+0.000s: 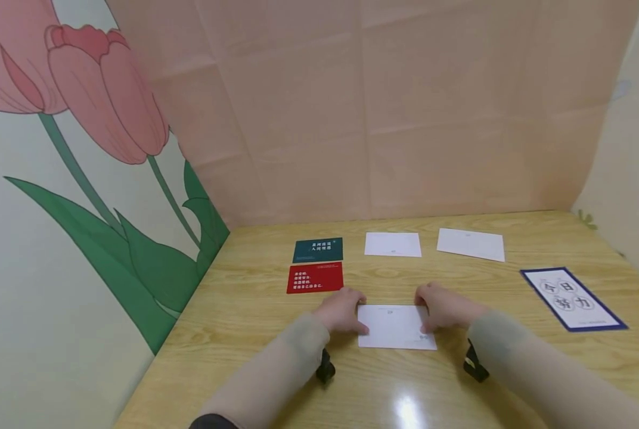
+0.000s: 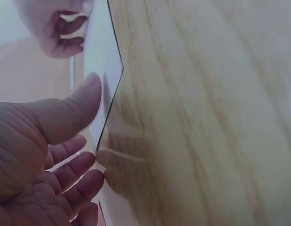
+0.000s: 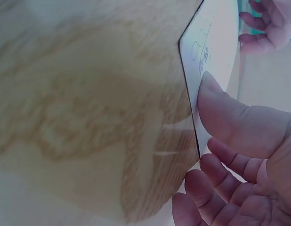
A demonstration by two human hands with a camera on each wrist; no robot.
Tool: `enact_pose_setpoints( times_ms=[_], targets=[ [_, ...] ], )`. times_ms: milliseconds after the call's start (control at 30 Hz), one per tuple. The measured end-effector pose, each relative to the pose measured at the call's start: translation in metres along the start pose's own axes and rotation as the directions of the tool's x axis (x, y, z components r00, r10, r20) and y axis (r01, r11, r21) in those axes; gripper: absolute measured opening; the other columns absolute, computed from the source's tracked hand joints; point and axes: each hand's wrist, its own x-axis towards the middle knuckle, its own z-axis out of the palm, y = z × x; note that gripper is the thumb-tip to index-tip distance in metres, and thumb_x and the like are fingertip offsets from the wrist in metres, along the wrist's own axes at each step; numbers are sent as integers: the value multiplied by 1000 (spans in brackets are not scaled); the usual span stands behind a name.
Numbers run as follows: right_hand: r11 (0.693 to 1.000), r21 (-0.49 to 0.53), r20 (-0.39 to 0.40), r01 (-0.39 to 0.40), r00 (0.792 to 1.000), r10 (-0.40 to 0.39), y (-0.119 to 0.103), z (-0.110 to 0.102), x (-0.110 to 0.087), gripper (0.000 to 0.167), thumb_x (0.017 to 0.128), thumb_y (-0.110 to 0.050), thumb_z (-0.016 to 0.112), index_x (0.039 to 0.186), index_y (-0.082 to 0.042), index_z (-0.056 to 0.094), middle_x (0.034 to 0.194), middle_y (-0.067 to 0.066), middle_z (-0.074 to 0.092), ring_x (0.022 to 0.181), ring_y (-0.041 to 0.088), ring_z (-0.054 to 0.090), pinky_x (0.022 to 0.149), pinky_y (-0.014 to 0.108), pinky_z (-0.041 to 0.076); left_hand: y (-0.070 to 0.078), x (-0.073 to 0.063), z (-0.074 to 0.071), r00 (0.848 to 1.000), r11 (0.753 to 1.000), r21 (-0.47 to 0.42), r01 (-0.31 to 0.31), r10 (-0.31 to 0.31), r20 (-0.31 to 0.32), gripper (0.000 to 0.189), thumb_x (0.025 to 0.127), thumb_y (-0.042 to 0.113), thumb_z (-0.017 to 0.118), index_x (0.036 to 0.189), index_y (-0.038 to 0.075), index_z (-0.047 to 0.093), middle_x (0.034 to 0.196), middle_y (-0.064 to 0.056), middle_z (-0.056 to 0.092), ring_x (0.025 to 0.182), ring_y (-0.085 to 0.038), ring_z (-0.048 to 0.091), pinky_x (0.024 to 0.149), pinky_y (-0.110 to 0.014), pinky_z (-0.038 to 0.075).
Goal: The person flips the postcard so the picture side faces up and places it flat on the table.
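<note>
A white card (image 1: 394, 333) with small print lies face-up on the wooden table in front of the person. At its left edge the left hand (image 1: 342, 311) pinches it, thumb over the card's surface and the other fingers curled at the rim. The right hand (image 1: 444, 307) grips the opposite edge in the same way. In the left wrist view the thumb (image 2: 82, 106) overlaps the white card (image 2: 102, 61) near a corner. The right wrist view has the right thumb (image 3: 230, 110) on the card (image 3: 214, 42), beside small printed marks.
Beyond the left hand lie a dark green card (image 1: 318, 250) and a red card (image 1: 315, 277). Two more white cards, one left (image 1: 393, 244) and one right (image 1: 471, 244), lie farther back. A blue-bordered card (image 1: 573, 299) is at the right. A beige cloth (image 1: 405, 119) hangs behind the table.
</note>
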Motion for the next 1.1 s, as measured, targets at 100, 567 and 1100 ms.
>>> enact_pose_setpoints(
  times_ms=[100, 567, 1100],
  targets=[
    [1000, 0, 2, -2, 1000, 2, 0, 0, 1, 46, 73, -20, 85, 109, -8, 57, 98, 8, 50, 86, 25, 48, 79, 45, 45, 3, 3, -2, 1000, 1000, 13, 20, -20, 21, 61, 65, 35, 89, 119, 26, 61, 113, 7, 56, 101, -11, 50, 92, -33, 46],
    [999, 23, 24, -42, 999, 42, 1, 2, 8, 47, 71, -15, 85, 107, -8, 56, 98, 9, 49, 86, 27, 48, 77, 45, 44, 10, 10, -3, 991, 993, -20, 115, -113, 66, 52, 65, 30, 89, 108, 25, 61, 104, 5, 54, 94, -14, 47, 82, -34, 46],
    [998, 24, 30, -58, 998, 58, 0, 1, 8, 46, 71, -16, 85, 107, -8, 57, 99, 10, 51, 87, 27, 50, 78, 47, 46, 9, 9, -2, 993, 994, -12, 112, -112, 50, 53, 66, 32, 88, 109, 27, 58, 109, 3, 52, 95, -16, 46, 83, -36, 45]
  ],
)
